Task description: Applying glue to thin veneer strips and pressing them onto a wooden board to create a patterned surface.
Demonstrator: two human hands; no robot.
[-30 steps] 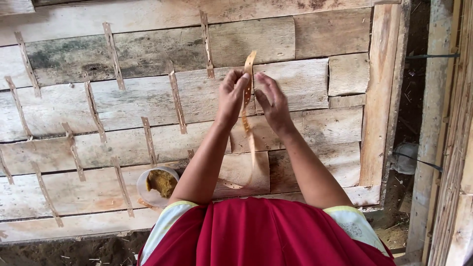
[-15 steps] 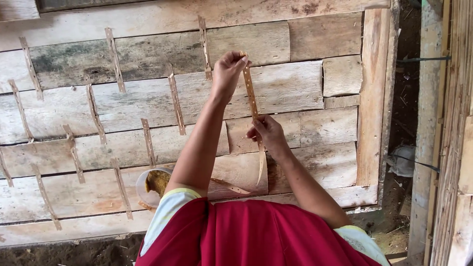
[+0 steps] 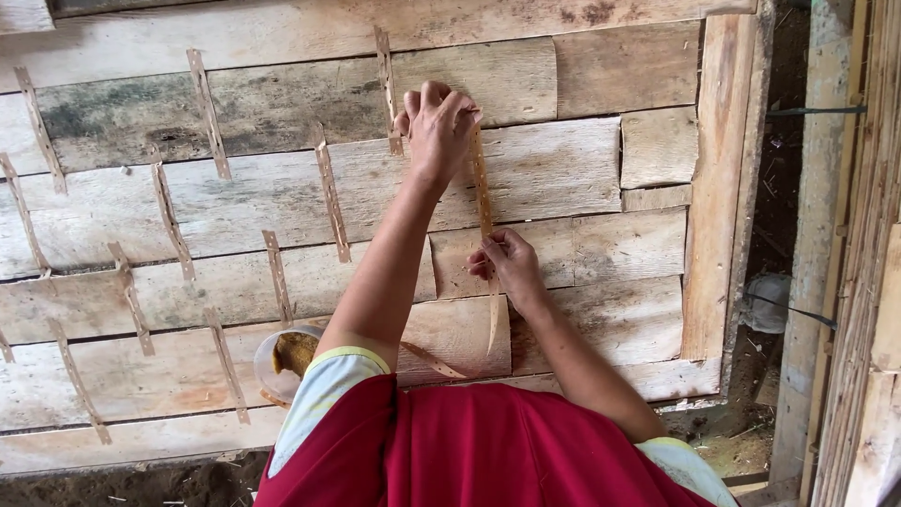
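Observation:
My left hand (image 3: 439,124) presses the top end of a thin brown strip (image 3: 482,188) against the pale wooden boards (image 3: 582,169). Lower down, my right hand (image 3: 507,265) pinches the same strip between its fingers, and the strip's tail hangs down past it. The strip lies nearly straight between the two hands. I wear a red top with light sleeves.
Several similar strips (image 3: 328,197) are stuck slanting across the boards to the left. A round container with yellow-brown paste (image 3: 286,357) sits beside my left arm. A loose strip (image 3: 432,361) lies near it. Wooden posts (image 3: 718,188) and bamboo (image 3: 868,282) stand to the right.
Both hands were together at the strip's top. The right hand has slid down along it while the left stays up, stretching the strip flat on the boards.

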